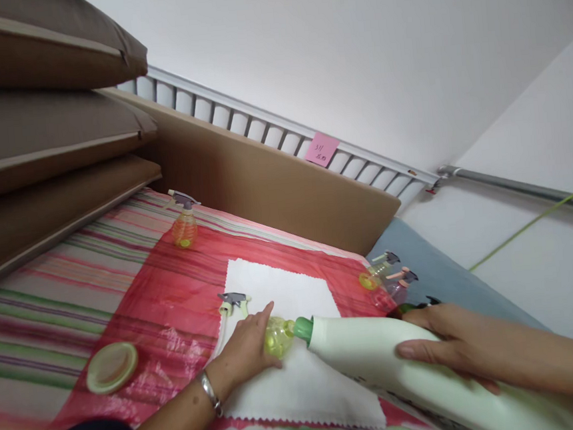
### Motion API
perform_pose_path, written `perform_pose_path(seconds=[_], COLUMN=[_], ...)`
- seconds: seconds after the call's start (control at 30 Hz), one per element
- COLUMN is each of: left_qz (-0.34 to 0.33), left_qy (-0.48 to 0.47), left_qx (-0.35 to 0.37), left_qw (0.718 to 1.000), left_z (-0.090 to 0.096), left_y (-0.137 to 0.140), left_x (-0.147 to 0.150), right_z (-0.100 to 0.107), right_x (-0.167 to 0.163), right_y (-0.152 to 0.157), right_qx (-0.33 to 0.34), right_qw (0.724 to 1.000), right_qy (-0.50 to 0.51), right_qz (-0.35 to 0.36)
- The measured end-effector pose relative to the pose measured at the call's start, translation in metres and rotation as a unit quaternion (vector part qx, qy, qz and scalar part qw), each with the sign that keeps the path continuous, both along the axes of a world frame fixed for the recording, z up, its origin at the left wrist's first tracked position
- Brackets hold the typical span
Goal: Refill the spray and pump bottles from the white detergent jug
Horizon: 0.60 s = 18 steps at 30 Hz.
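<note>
My left hand, with a silver bracelet at the wrist, is closed around a small clear yellow spray bottle whose top is off. In my right hand is a large pale green bottle, tilted so that its green neck meets the small bottle's mouth. Whether liquid flows between them I cannot make out. Beyond my left hand, a grey and cream trigger spray head lies at the edge of a white cloth. The far side of my right hand's grip is hidden.
An orange spray bottle stands at the back left. Two more spray bottles, one yellow and one pink, are at the right. A round lidded container sits left on the red sheet. Stacked brown cushions rise at the left.
</note>
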<state>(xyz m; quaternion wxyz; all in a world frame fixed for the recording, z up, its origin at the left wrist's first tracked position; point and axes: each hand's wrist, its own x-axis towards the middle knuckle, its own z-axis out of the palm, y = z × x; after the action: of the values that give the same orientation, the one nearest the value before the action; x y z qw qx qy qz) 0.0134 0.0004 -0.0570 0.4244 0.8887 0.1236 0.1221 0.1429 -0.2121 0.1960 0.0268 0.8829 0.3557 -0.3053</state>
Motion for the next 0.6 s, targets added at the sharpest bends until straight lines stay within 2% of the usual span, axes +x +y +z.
perform_pose_path(seconds=[0.2,0.4,0.53,0.6], left_qz=[0.000,0.002,-0.002,0.006], left_qy=[0.005,-0.012,-0.030,-0.030], left_qx=[0.005,-0.013,-0.031,-0.038], left_qw=[1.000,1.000,0.999,0.999], left_z=[-0.001,-0.005,-0.010,-0.011], left_y=[0.000,0.001,0.005,0.006], left_x=[0.000,0.000,0.002,0.002], right_z=[0.003,-0.002,-0.013,-0.026], right_x=[0.001,0.002,0.002,0.001], right_y=[0.001,-0.006,-0.013,-0.019], right_qx=[-0.005,0.039,0.060,0.110], right_qw=[1.000,0.999,0.998,0.993], right_qy=[0.002,-0.004,0.023,0.016], right_qz=[0.006,-0.011,-0.020,-0.044])
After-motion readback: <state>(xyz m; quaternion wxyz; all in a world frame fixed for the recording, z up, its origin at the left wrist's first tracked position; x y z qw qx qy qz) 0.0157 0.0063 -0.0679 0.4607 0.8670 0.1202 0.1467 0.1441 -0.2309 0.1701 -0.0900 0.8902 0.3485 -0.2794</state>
